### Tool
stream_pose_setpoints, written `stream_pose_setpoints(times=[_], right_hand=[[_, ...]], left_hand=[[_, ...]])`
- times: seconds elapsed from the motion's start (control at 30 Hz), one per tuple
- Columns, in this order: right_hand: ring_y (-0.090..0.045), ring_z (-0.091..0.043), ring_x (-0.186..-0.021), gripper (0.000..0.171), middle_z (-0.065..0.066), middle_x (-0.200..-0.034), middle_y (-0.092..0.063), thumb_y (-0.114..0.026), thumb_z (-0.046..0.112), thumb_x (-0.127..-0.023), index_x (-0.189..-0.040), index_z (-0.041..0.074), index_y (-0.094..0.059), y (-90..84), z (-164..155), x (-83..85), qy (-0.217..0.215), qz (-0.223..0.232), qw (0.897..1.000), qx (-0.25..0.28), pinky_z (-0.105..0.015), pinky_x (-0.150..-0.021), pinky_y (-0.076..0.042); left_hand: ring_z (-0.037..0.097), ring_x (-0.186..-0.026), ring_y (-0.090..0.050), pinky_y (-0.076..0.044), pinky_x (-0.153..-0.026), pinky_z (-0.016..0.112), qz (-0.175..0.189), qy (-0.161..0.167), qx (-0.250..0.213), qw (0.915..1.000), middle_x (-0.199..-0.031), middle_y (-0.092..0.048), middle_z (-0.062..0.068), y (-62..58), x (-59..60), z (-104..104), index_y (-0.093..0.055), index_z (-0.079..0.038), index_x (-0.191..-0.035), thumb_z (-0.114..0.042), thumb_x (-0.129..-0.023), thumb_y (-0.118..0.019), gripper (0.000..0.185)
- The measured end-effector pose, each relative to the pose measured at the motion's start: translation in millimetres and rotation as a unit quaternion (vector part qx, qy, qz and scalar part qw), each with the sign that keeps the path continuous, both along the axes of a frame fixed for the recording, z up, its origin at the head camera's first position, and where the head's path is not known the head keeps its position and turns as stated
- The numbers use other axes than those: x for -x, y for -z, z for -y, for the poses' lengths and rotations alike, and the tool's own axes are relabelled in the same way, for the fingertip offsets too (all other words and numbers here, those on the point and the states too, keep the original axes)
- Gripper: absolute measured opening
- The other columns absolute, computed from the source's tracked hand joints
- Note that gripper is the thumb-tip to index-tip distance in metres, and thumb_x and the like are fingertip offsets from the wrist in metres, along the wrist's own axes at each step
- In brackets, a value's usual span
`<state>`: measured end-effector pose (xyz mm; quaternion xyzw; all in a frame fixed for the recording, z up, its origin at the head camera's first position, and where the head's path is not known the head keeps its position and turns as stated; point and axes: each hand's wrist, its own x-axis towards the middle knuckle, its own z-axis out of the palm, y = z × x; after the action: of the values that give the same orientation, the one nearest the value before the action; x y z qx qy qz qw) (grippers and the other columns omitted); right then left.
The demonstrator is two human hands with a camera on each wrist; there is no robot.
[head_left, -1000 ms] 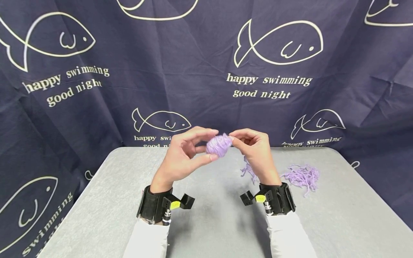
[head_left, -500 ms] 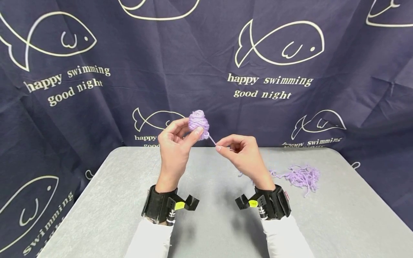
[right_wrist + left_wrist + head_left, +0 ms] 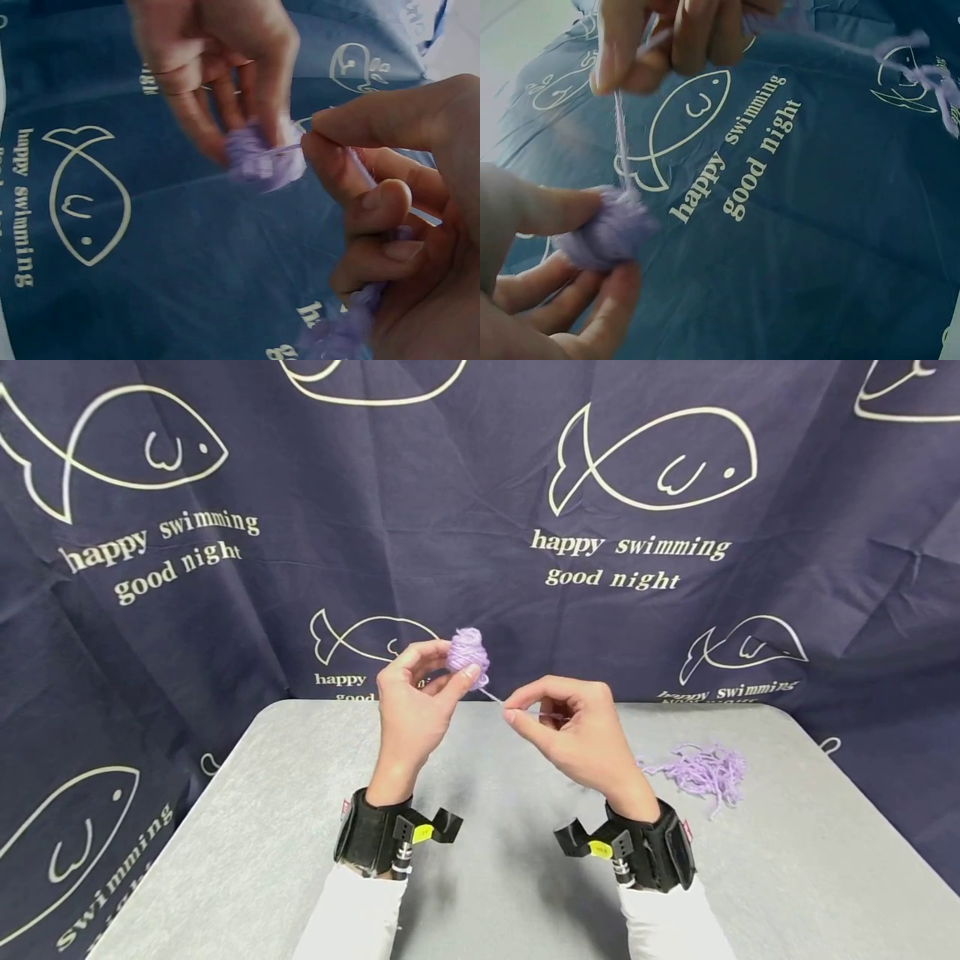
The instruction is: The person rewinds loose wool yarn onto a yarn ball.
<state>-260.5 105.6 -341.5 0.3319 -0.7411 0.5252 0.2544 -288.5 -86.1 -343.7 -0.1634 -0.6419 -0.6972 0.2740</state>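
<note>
A small ball of purple yarn (image 3: 468,652) is held up by my left hand (image 3: 415,706), its thumb and fingers pinching the sides. From the ball's lower side a short taut strand of yarn (image 3: 622,142) runs to my right hand (image 3: 573,727). The right thumb and index finger pinch that strand close to the ball. In the right wrist view the strand passes on through the palm, where the other fingers curl over it. More loose yarn (image 3: 341,334) hangs below those fingers.
A loose tangle of purple yarn (image 3: 705,771) lies on the grey table (image 3: 300,793) to the right, a strand trailing toward the right wrist. Behind the table hangs a dark blue curtain (image 3: 480,510) with white fish drawings. Each wrist wears a black camera strap.
The left hand first turned the yarn ball upright, away from the right hand, and a strand came into view between them. Since then both hands have shifted slightly right and down.
</note>
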Motion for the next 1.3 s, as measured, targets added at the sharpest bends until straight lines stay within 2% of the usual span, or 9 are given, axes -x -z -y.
stream_pose_setpoints(times=[0.1, 0.2, 0.4, 0.63, 0.83, 0.93, 1.0, 1.17, 1.3], right_hand=[[-0.038, -0.010, -0.047, 0.015, 0.002, -0.062, -0.057, -0.079, -0.004, -0.082, -0.086, 0.010, -0.078, -4.1, -7, -1.8, 0.004, -0.023, 0.999, 0.034, -0.023, -0.040, -0.028], [-0.038, -0.010, -0.048, 0.014, 0.000, -0.061, -0.055, -0.078, -0.007, -0.082, -0.087, 0.006, -0.078, -6.5, -14, -0.9, 0.010, -0.034, 0.997, 0.066, -0.023, -0.041, -0.027], [-0.037, -0.010, -0.048, 0.010, -0.005, -0.061, -0.053, -0.078, -0.008, -0.083, -0.089, 0.001, -0.078, -7.4, -25, 3.8, 0.020, -0.044, 0.992, 0.114, -0.023, -0.041, -0.025], [-0.036, -0.011, -0.047, 0.008, -0.006, -0.060, -0.054, -0.079, -0.004, -0.084, -0.091, -0.002, -0.077, -5.4, -28, 7.6, 0.020, -0.028, 0.990, 0.133, -0.023, -0.040, -0.023], [-0.036, -0.013, -0.048, 0.008, -0.007, -0.062, -0.057, -0.079, -0.003, -0.085, -0.093, 0.000, -0.077, 2.3, -24, 13.1, -0.008, 0.009, 0.991, 0.132, -0.025, -0.041, -0.024], [-0.038, -0.012, -0.049, 0.008, -0.007, -0.066, -0.061, -0.077, -0.006, -0.086, -0.092, -0.001, -0.077, 7.9, -20, 18.8, -0.032, 0.014, 0.992, 0.118, -0.025, -0.041, -0.026], [-0.039, -0.011, -0.049, 0.008, -0.006, -0.065, -0.060, -0.076, -0.008, -0.086, -0.092, -0.003, -0.075, 12.1, -17, 22.6, -0.048, 0.016, 0.993, 0.108, -0.025, -0.041, -0.027], [-0.039, -0.008, -0.049, 0.007, -0.002, -0.057, -0.050, -0.076, -0.009, -0.084, -0.090, -0.004, -0.074, 17.7, -7, 24.8, -0.059, 0.006, 0.995, 0.081, -0.025, -0.041, -0.027], [-0.040, -0.009, -0.050, 0.010, -0.002, -0.060, -0.055, -0.076, -0.007, -0.085, -0.087, 0.002, -0.076, 18.2, 0, 22.4, -0.050, 0.001, 0.997, 0.055, -0.023, -0.043, -0.031]], left_hand=[[0.020, -0.092, -0.067, -0.060, -0.080, 0.029, 0.005, 0.036, 0.062, 0.9974, -0.104, -0.069, 0.016, 1.0, -0.1, 2, -0.069, 0.007, -0.109, 0.009, -0.079, -0.080, 0.032], [0.023, -0.091, -0.068, -0.060, -0.080, 0.030, 0.001, 0.083, 0.127, 0.9884, -0.102, -0.071, 0.016, 1.5, -0.5, 4, -0.070, 0.004, -0.111, 0.009, -0.079, -0.079, 0.033], [0.023, -0.087, -0.068, -0.061, -0.077, 0.035, 0.004, 0.206, 0.215, 0.9545, -0.101, -0.071, 0.009, 0.7, -3.9, 6, -0.070, -0.001, -0.113, 0.007, -0.081, -0.078, 0.033], [0.027, -0.088, -0.068, -0.062, -0.074, 0.043, -0.012, 0.346, 0.227, 0.9105, -0.102, -0.070, 0.008, -1.2, -10.0, 10, -0.071, -0.002, -0.109, 0.007, -0.081, -0.079, 0.031], [0.026, -0.093, -0.067, -0.061, -0.080, 0.049, -0.029, 0.422, 0.178, 0.8887, -0.106, -0.068, 0.014, -2.5, -12.8, 11, -0.068, 0.007, -0.110, 0.013, -0.081, -0.075, 0.030], [0.023, -0.096, -0.067, -0.059, -0.086, 0.049, -0.045, 0.434, 0.117, 0.8923, -0.108, -0.068, 0.013, -3.3, -13.5, 10, -0.063, 0.016, -0.112, 0.017, -0.081, -0.073, 0.033], [0.022, -0.098, -0.067, -0.058, -0.089, 0.048, -0.066, 0.416, 0.073, 0.9039, -0.108, -0.069, 0.011, -3.5, -13.3, 8, -0.059, 0.019, -0.112, 0.017, -0.081, -0.072, 0.034], [0.021, -0.099, -0.068, -0.059, -0.086, 0.035, -0.096, 0.310, -0.020, 0.9455, -0.106, -0.071, 0.007, -4.8, -11.1, 4, -0.068, 0.005, -0.112, 0.020, -0.080, -0.069, 0.035], [0.016, -0.092, -0.066, -0.056, -0.081, 0.025, -0.090, 0.225, -0.077, 0.9671, -0.101, -0.070, 0.004, -6.2, -9.4, 1, -0.070, -0.009, -0.108, 0.022, -0.078, -0.067, 0.043]])
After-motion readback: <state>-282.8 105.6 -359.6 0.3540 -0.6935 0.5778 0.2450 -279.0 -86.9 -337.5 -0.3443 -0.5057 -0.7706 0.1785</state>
